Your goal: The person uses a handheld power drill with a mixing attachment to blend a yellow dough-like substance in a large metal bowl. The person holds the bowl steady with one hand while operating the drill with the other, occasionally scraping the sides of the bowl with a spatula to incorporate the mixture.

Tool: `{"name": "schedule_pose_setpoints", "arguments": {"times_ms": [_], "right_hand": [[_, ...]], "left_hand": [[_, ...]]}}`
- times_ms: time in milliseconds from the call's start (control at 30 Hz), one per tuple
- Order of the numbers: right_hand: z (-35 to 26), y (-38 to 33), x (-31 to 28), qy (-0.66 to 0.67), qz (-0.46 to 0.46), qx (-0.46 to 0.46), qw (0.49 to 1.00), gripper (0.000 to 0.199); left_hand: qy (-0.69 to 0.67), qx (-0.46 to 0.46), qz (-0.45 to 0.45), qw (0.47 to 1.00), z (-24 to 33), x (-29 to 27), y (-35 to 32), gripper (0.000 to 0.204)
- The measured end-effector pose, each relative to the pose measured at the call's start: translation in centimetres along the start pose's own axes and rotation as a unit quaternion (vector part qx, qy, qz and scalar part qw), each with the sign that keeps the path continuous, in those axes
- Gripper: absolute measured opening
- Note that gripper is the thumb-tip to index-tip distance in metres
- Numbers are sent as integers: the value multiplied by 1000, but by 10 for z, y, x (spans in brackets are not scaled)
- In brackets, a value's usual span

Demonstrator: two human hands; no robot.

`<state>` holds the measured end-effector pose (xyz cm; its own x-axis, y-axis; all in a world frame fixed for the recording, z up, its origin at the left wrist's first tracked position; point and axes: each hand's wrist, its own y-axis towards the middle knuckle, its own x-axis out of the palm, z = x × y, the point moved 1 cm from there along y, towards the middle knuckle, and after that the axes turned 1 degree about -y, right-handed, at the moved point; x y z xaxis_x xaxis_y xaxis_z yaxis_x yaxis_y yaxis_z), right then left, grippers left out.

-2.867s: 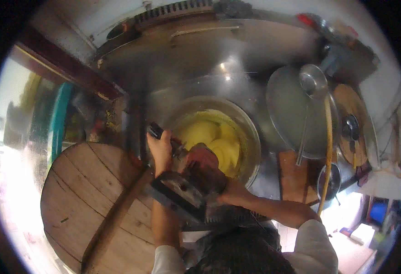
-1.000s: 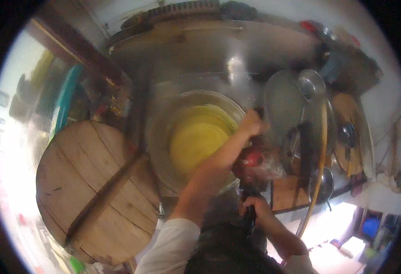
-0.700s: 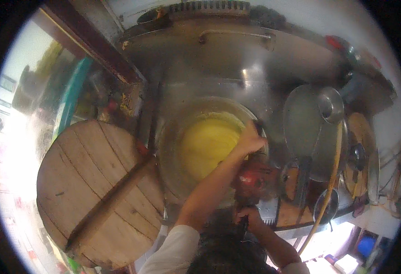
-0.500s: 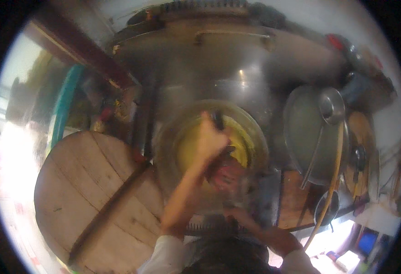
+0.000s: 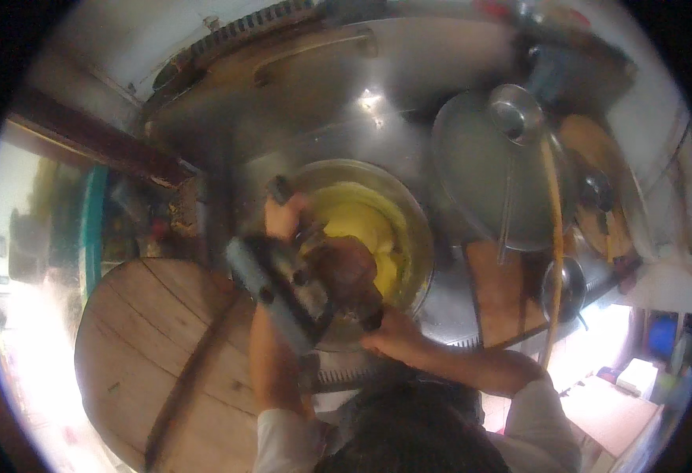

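Observation:
In the middle a wide metal pan (image 5: 421, 205) holds a smooth yellow mass (image 5: 354, 217). Over its near left part is a bulky two-handled power tool (image 5: 275, 292), blurred, with a grey block-like end and a reddish-brown body. My left hand (image 5: 284, 217) is closed round a dark handle on the tool's far side. Closed on its near side is my right hand (image 5: 397, 335), at another dark grip by the pan's near rim. Whatever the tool has at its working end is hidden behind its body.
At left lies a big round wooden lid (image 5: 149, 315) with a bar across it. To the right stands a large pan (image 5: 472, 181) of greyish liquid, a ladle (image 5: 515, 114) resting over it. A small metal pot (image 5: 563, 288) sits near a brown board (image 5: 496, 288).
The tool has swung left and tilted, bringing its grey end into sight. Both hands stay closed on its handles. The whole view has turned and shifted.

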<state>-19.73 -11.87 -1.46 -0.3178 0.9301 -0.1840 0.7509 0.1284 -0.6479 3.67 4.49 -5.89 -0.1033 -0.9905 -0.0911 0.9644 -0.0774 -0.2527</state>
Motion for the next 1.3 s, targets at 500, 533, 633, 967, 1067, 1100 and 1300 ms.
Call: {"name": "schedule_pose_setpoints", "arguments": {"times_ms": [500, 533, 633, 967, 1067, 1100, 1300], "right_hand": [[73, -33, -6, 419, -76, 79, 901, 16], [79, -26, -3, 425, -98, 57, 898, 19], [80, -11, 3, 279, -128, 14, 952, 14], [33, -41, -24, -322, -60, -88, 941, 52], [-24, -82, -27, -411, -140, -64, 898, 48], [-37, -96, -29, -433, -156, -55, 886, 48], [-20, -78, -5, -324, -192, -184, 908, 51]], "left_hand": [[-152, -103, -236, 954, -1, 136, -32, 19], [-200, -140, -246, 938, -3, 131, -38, 17], [-270, -176, -165, 932, -8, 86, -60, 13], [-608, 184, -36, 772, -42, -28, -212, 18], [-718, 189, -18, 669, 6, -45, -249, 13], [-723, 191, -15, 664, 15, -46, -254, 12], [-642, 145, 36, 752, 25, -65, -259, 12]]}}
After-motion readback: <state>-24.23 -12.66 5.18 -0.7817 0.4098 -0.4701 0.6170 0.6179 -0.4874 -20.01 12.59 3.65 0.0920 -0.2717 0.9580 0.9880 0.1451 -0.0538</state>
